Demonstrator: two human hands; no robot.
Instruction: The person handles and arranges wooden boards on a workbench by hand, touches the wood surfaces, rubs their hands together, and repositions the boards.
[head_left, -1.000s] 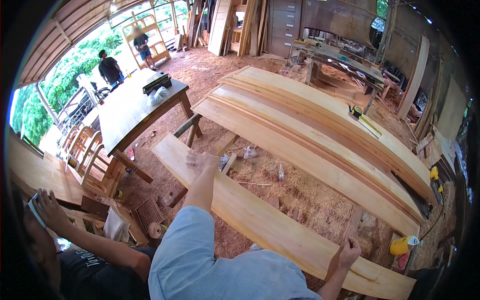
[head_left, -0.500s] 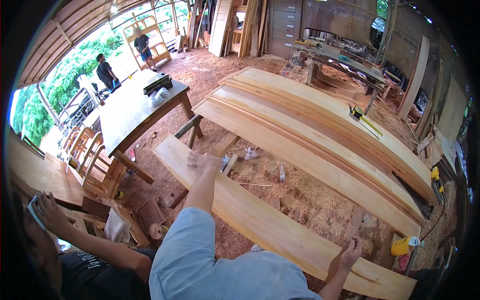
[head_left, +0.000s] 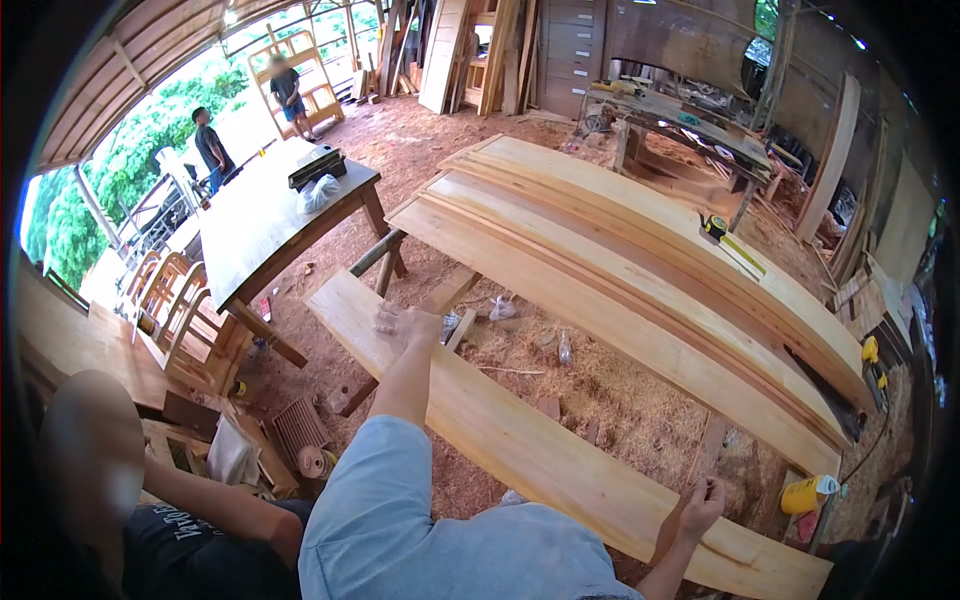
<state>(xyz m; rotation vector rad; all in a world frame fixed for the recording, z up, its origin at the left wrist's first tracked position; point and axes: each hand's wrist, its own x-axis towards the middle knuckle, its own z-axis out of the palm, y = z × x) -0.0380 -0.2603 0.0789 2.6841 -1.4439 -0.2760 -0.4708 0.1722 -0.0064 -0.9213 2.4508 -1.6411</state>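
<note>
A long light wooden plank [head_left: 540,450] runs diagonally in front of me, its far end at the left. My left hand [head_left: 403,325] rests on the plank near that far end, palm down with fingers stretched out. Over the nearer right part of the same plank is my right hand [head_left: 702,507], its fingers and thumb drawn together. Whatever they may hold is too small or hidden to make out. Beyond the plank lie several more long boards [head_left: 600,280] side by side. A yellow and black tape measure [head_left: 714,227] sits on the farthest board, blade pulled out.
A yellow container [head_left: 808,493] stands by the boards' right end, with a yellow power tool [head_left: 873,362] above it. A table [head_left: 250,215] is at the left. A co-worker [head_left: 215,525] is close at my lower left; two people stand farther back. Wood shavings [head_left: 620,400] cover the ground.
The co-worker at lower left has shifted; the hand and phone seen at their head are now out of sight. A person behind the table has turned slightly. My hands stay put.
</note>
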